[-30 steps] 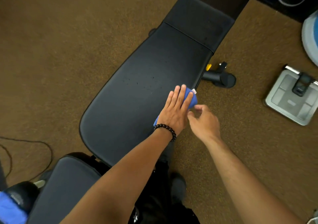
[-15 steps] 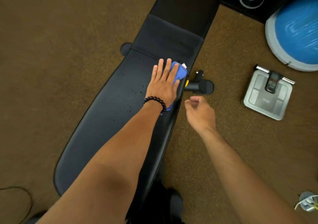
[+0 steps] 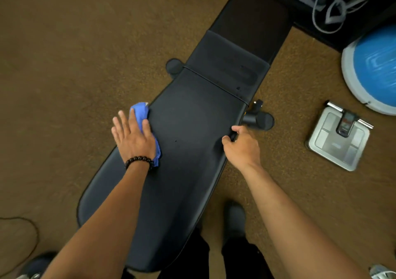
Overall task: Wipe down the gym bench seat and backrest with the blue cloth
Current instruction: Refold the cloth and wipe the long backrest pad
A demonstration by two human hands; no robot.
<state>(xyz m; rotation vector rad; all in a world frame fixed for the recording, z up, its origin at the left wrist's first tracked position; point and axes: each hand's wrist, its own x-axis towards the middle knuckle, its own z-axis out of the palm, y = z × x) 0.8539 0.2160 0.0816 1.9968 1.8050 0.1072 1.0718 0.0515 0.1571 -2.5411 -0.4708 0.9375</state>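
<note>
Cloth (image 3: 140,112) under left hand (image 3: 134,138) fingers (image 3: 132,115), at backrest (image 3: 182,150) edge

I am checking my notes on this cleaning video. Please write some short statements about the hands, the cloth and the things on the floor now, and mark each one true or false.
1. The left hand presses the blue cloth flat on the bench pad. True.
2. The cloth lies at the pad's right edge. False: it is at the left edge.
3. The right hand grips the pad's right edge. True.
4. The right hand holds a second cloth. False: it holds no cloth.
5. A beaded bracelet is on the left wrist. True.
6. The scale stands on the bench. False: it is on the carpet, right of the bench.
</note>
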